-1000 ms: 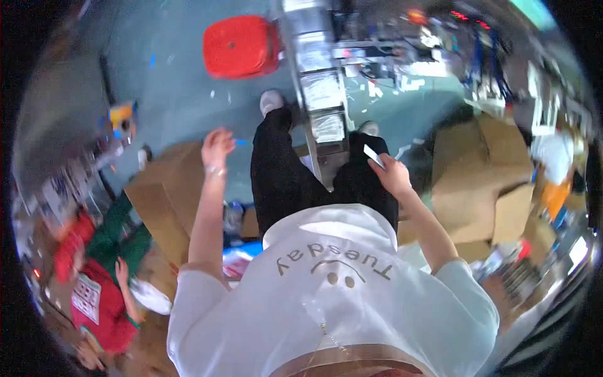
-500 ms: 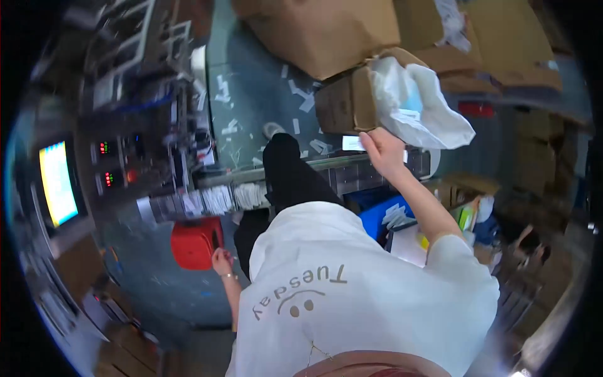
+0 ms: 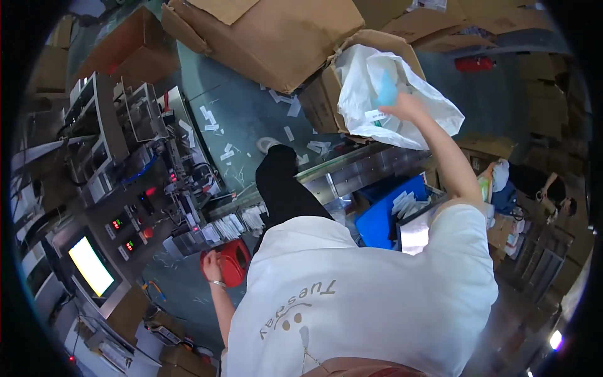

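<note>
My right hand (image 3: 405, 108) reaches into a white plastic bag (image 3: 443, 122) that lines a cardboard box (image 3: 321, 103). Its fingers are closed at one end of a small white printed card (image 3: 375, 115). Something pale blue (image 3: 387, 91) lies in the bag just beyond the fingers. My left hand (image 3: 212, 267) hangs low over a red plastic stool (image 3: 233, 264), fingers loosely bent and apart, with nothing visible in them. Whether it touches the stool cannot be made out. A row of upright white cards (image 3: 235, 226) stands on the machine's rail, above the stool.
A larger cardboard box (image 3: 270, 44) stands beyond the lined one. To the left is a machine with a lit screen (image 3: 91, 267). White paper strips litter the floor (image 3: 235, 113). A blue bin (image 3: 386, 217) sits under my right arm. Another person (image 3: 534, 179) is at the far right.
My right hand has moved with the card from the near edge of the lined box into the bag. My left hand has shifted left across the stool. The view has turned somewhat.
</note>
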The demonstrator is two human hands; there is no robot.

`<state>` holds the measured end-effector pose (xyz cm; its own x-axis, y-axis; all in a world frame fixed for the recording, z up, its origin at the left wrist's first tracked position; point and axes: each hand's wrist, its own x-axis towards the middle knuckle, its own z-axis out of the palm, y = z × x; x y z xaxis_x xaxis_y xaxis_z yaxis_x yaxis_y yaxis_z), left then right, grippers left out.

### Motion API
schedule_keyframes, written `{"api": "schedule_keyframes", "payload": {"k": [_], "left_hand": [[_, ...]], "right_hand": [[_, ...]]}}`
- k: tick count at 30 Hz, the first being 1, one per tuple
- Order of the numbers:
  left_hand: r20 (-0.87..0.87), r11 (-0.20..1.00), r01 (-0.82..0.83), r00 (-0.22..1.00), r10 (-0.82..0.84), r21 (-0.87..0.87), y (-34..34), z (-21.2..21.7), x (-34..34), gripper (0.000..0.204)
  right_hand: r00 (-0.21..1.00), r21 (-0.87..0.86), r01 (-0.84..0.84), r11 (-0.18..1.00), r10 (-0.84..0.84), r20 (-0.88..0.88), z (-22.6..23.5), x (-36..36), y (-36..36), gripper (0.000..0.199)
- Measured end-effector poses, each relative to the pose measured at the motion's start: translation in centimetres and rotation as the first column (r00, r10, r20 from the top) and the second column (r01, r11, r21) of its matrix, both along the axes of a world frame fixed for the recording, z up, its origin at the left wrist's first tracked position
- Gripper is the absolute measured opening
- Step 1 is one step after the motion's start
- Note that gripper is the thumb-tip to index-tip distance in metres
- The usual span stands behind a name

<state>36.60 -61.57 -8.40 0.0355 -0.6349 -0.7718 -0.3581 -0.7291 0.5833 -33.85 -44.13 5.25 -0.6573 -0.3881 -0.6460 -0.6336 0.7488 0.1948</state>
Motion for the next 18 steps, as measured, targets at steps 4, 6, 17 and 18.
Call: {"api": "schedule_keyframes", "payload": {"k": [4, 6, 17, 18], "left_hand": [[-0.001, 1.000, 0.016, 1.000, -0.016, -0.004, 3.7, 0.1, -0.7, 0.018], [-0.011, 0.997, 0.045, 0.999, -0.045, 0.068, 4.9, 0.6, -0.7, 0.016], [0.053, 0.989, 0.006, 0.998, -0.014, 0.148, 3.2, -2.1, -0.7, 0.015], [0.049, 0.988, 0.018, 0.998, -0.026, 0.152, 2.3, -1.9, -1.9, 0.015]], "right_hand": [[0.976, -0.366, 0.057, 0.929, -0.129, -0.176, -1.6, -0.1, -2.7, 0.071], [0.961, -0.406, -0.027, 0.914, -0.087, -0.261, -2.3, 0.0, -3.8, 0.078], [0.978, -0.251, -0.098, 0.963, 0.047, -0.201, -5.1, -1.0, -3.7, 0.029], [0.957, -0.337, 0.013, 0.941, -0.109, -0.268, -5.0, -2.3, -3.3, 0.025]]}}
